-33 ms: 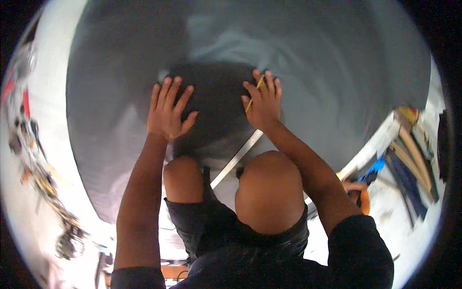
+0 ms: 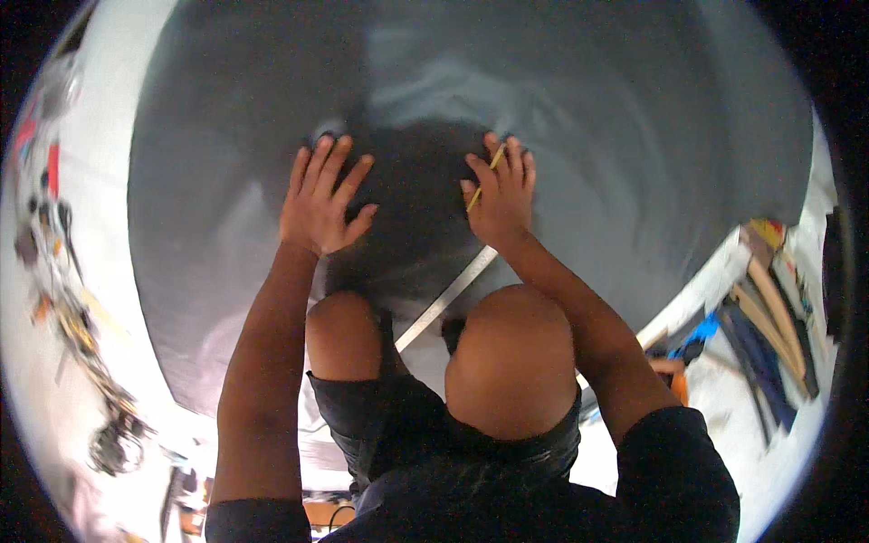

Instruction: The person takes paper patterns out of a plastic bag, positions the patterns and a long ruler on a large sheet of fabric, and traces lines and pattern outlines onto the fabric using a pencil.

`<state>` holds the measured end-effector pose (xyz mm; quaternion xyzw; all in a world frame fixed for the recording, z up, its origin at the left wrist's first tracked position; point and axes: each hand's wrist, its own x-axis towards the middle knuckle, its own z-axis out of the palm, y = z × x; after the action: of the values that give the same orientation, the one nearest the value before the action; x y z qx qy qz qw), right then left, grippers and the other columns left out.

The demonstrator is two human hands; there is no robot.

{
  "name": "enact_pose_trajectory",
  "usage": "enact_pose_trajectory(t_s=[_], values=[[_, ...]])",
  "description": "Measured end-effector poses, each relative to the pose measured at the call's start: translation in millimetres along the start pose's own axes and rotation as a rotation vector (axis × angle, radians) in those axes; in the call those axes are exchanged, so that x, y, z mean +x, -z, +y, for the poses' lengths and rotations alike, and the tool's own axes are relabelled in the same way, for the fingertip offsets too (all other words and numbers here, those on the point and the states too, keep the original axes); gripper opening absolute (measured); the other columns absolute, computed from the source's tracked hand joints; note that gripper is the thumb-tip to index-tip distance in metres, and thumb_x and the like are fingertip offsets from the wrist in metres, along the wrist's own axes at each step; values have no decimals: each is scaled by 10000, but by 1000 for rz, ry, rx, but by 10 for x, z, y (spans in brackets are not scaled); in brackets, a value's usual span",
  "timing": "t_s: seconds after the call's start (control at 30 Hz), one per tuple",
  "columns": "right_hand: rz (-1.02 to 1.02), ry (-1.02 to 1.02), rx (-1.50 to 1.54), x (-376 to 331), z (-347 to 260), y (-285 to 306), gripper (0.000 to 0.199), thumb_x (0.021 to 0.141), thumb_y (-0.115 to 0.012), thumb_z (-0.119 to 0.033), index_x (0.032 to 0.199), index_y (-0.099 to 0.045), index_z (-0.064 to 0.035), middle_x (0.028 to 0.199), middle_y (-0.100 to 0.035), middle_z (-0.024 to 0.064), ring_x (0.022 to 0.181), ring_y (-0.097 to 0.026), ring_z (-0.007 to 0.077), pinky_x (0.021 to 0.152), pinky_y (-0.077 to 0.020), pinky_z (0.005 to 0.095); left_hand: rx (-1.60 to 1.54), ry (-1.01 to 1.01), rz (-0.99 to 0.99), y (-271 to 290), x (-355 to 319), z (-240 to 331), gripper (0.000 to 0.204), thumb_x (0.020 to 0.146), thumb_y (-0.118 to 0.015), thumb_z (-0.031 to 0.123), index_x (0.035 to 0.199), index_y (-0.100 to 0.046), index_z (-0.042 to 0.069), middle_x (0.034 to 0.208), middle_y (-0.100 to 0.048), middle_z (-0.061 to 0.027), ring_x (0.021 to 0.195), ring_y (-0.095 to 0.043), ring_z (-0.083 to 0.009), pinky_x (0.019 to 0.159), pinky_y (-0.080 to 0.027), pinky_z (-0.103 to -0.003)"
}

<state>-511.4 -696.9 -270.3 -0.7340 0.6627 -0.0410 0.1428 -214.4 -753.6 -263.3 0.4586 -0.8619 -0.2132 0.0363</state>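
Observation:
A large sheet of dark grey, leather-like material (image 2: pixel 625 136) spreads out in front of me and under my knees. My left hand (image 2: pixel 324 201) lies flat on it with fingers spread and nothing in them. To its right, my right hand (image 2: pixel 503 195) rests on the same sheet, palm down, with a thin yellow pencil-like stick (image 2: pixel 498 156) tucked slantwise between its fingers. A pale metal ruler (image 2: pixel 448 297) lies at a slant on the sheet, from near my right wrist down between my knees. Whether it runs on under the right forearm is hidden.
Along the left on the pale floor lie a red-handled tool (image 2: pixel 52 172), various small tools and a coil of wire (image 2: pixel 116 448). At right are curved tan strips (image 2: pixel 774 312), dark cloth pieces (image 2: pixel 756 362), a blue item (image 2: pixel 699 337) and an orange object (image 2: pixel 679 385).
The whole view has shifted slightly. Both hands stay on the sheet in nearly the same pose, and the yellow stick remains in my right hand.

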Motion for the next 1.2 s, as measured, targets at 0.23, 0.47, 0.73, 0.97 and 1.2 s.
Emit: enact_pose_trajectory(t_s=[0.23, 0.47, 0.73, 0.97, 1.2], values=[[170, 122, -29, 58, 82, -39, 398, 924, -643, -277, 1283, -593, -114, 1538, -414, 141, 1445, -315, 401, 1161, -206, 592, 97, -5, 83, -40, 43, 38, 618, 916, -536, 526, 1455, -470, 233, 1596, -318, -87, 1494, -251, -301, 1235, -185, -484], [328, 250, 30, 146, -102, -146, 352, 1021, -501, -311, 1257, -592, -66, 1490, -464, 180, 1422, -356, 395, 1164, -208, 558, 250, -114, 470, 99, -247, -23, 521, 932, -585, 462, 1347, -567, 148, 1472, -472, -111, 1379, -429, -318, 1148, -340, -474], [396, 357, 251, 252, 237, 22, 354, 1018, -542, -279, 1213, -614, 7, 1369, -557, 215, 1266, -527, 370, 1065, -399, 436, 173, 280, 600, 868, -3213, 385, 321, 888, -695, 290, 1113, -639, 68, 1097, -621, -141, 1031, -611, -344, 865, -507, -431], [-45, 658, 86, -1376, -555, 42, 302, 1012, -545, -186, 1223, -556, 30, 1201, -587, 220, 1159, -543, 387, 1001, -399, 492, 17, 1211, 340, -595, -6782, 1807, 265, 865, -715, 207, 1073, -631, 65, 1069, -623, -140, 1039, -593, -356, 921, -470, -467], [-88, 725, -25, -2313, -388, 10, 392, 991, -566, -213, 1323, -531, -9, 1336, -550, 240, 1247, -503, 425, 1053, -368, 521, -146, 1470, 414, -1671, -6228, 2940, 692, 903, -668, 389, 1456, -423, 54, 1514, -363, -235, 1427, -309, -410, 1164, -208, -585]])
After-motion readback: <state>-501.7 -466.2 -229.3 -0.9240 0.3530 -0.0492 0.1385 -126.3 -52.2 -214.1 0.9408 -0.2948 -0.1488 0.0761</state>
